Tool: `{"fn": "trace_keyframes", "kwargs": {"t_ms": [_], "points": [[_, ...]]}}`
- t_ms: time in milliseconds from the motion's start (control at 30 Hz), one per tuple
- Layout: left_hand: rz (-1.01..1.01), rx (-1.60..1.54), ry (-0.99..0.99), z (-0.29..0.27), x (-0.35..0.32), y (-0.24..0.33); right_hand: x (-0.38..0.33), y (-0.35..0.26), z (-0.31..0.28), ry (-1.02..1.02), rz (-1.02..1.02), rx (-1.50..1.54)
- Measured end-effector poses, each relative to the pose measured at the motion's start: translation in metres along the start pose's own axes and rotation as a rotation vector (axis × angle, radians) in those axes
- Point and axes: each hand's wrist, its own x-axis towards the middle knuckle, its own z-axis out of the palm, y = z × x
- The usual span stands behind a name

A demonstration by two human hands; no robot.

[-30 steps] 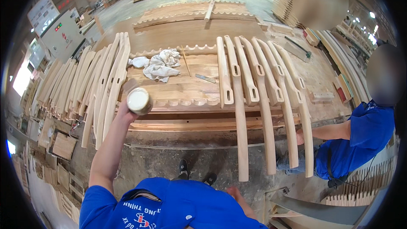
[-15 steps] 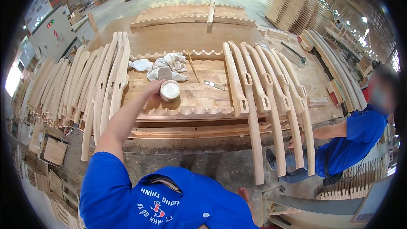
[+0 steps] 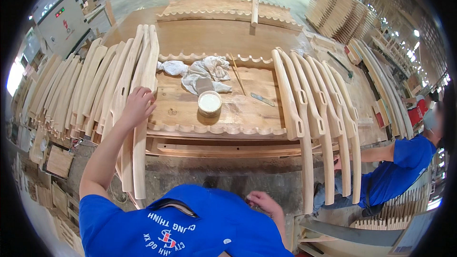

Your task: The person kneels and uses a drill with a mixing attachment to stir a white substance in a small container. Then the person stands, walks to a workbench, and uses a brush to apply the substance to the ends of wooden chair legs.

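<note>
My left hand [image 3: 139, 103] lies over the middle of a curved, slotted wooden chair leg [image 3: 151, 62], its fingers bent round the far side. This leg is the rightmost of a row standing on the left of the bench. My right hand [image 3: 264, 202] is low in front of my body, fingers curled; whatever is in them, if anything, is hidden. Beside the left hand, on a wooden board [image 3: 178, 107], stands a round tub of pale paste [image 3: 209, 103]. A grey-brown flat piece [image 3: 204, 84] touches its back, next to crumpled white rags [image 3: 216, 69].
A thin stick [image 3: 238, 75] and a flat blade [image 3: 262, 99] lie right of the rags. More slotted legs [image 3: 304, 100] overhang the bench at the right. A co-worker in blue [image 3: 397, 164] stands beyond them. A scalloped rack [image 3: 214, 14] lies at the back.
My left hand has let go of the tub and moved left onto the wooden leg. My right hand has come into view. The whole scene has shifted rightward in view.
</note>
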Motion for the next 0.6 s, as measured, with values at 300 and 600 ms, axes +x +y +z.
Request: {"fn": "trace_keyframes", "kwargs": {"t_ms": [300,600], "points": [[-0.178,-0.041,0.006,0.028,-0.046,-0.045,0.111,-0.272,-0.008,0.445,-0.699,-0.33],[-0.227,-0.148,0.072,0.019,-0.048,-0.038,0.219,-0.323,-0.037,1.015,-0.426,-1.031]]}}
